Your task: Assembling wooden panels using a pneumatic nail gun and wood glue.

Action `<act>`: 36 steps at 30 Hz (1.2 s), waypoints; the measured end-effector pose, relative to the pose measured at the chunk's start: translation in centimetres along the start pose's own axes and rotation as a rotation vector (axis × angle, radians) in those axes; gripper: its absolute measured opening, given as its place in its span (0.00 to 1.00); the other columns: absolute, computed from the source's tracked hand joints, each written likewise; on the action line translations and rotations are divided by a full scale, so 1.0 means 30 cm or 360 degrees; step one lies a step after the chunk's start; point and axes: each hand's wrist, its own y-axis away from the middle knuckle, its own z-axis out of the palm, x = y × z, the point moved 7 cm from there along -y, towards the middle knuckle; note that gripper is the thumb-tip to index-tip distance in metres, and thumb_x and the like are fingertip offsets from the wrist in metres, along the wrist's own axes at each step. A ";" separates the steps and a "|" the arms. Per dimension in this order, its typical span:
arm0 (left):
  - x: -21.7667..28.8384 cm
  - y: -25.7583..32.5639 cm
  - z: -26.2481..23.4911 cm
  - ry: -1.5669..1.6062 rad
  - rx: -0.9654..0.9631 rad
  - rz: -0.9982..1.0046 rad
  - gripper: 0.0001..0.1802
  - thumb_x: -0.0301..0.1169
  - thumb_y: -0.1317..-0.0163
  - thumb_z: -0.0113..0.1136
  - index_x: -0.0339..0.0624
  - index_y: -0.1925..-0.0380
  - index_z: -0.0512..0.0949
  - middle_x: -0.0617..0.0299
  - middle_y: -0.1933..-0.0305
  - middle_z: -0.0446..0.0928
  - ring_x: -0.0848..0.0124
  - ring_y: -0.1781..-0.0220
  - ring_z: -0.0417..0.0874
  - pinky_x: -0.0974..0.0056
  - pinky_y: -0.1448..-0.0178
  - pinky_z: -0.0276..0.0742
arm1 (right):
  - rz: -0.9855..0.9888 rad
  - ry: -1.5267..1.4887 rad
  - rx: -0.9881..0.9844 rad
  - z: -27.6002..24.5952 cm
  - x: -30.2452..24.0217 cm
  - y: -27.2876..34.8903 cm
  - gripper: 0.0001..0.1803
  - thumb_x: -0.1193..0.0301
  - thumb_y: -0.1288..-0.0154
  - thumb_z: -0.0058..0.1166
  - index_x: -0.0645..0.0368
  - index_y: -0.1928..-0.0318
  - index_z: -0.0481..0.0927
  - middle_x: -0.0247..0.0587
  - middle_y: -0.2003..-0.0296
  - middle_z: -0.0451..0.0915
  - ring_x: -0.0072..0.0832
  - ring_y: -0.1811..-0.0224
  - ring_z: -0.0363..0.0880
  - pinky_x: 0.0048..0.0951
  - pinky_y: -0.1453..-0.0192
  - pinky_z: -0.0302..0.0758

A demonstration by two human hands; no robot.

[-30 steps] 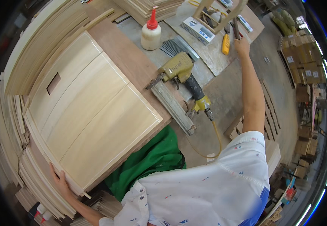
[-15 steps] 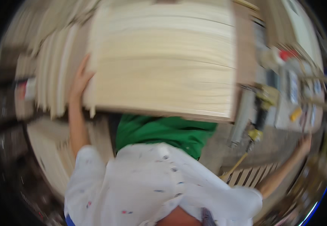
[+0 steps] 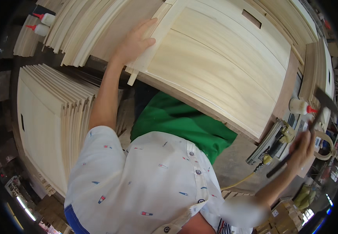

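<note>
A pale wooden panel (image 3: 219,58) with a rectangular slot near its far edge lies on the workbench in front of me. My left hand (image 3: 134,45) rests on its left edge, over a narrow wooden strip (image 3: 133,77) that juts past the near side. The thumb is apart from the stretched fingers. To the right of the panel, my right hand (image 3: 302,150) is wrapped round the dark handle of a hammer (image 3: 325,100), head up. Between that hand and the panel lies a nail gun (image 3: 273,142) with a yellow hose.
A white glue bottle (image 3: 302,106) with a red tip and a roll of tape (image 3: 324,145) lie at right. Stacked panels (image 3: 44,121) lean at left. Wooden strips (image 3: 79,35) lie at far left, beside two more glue bottles (image 3: 42,29).
The view has turned, so the panel appears slanted. My right hand, low at the far right before, is now raised nearer the bench with a hammer in it. My left hand stays at the panel's left edge.
</note>
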 end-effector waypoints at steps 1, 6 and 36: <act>0.007 0.025 -0.008 -0.0060 0.0066 0.0033 0.33 0.31 0.45 0.60 0.46 0.36 0.68 0.47 0.30 0.63 0.54 0.28 0.61 0.57 0.26 0.56 | 0.0009 0.0062 -0.0074 0.115 -0.011 -0.002 0.19 0.67 0.26 0.46 0.60 0.38 0.71 0.26 0.80 0.68 0.10 0.86 0.59 0.14 0.85 0.53; -0.014 0.063 -0.022 -0.0012 0.0215 0.0067 0.34 0.33 0.46 0.61 0.44 0.36 0.68 0.45 0.31 0.64 0.53 0.28 0.61 0.56 0.26 0.56 | -0.0226 0.0199 -0.1039 0.747 -0.293 0.082 0.22 0.72 0.30 0.51 0.56 0.36 0.70 0.28 0.77 0.70 0.14 0.80 0.63 0.19 0.76 0.62; -0.006 0.050 -0.025 -0.0118 0.0288 0.0042 0.35 0.29 0.48 0.61 0.42 0.36 0.68 0.49 0.32 0.66 0.54 0.28 0.63 0.55 0.26 0.57 | -0.0906 0.0415 -0.1124 1.052 -0.432 0.129 0.21 0.72 0.36 0.56 0.60 0.43 0.74 0.53 0.73 0.78 0.48 0.74 0.76 0.42 0.68 0.70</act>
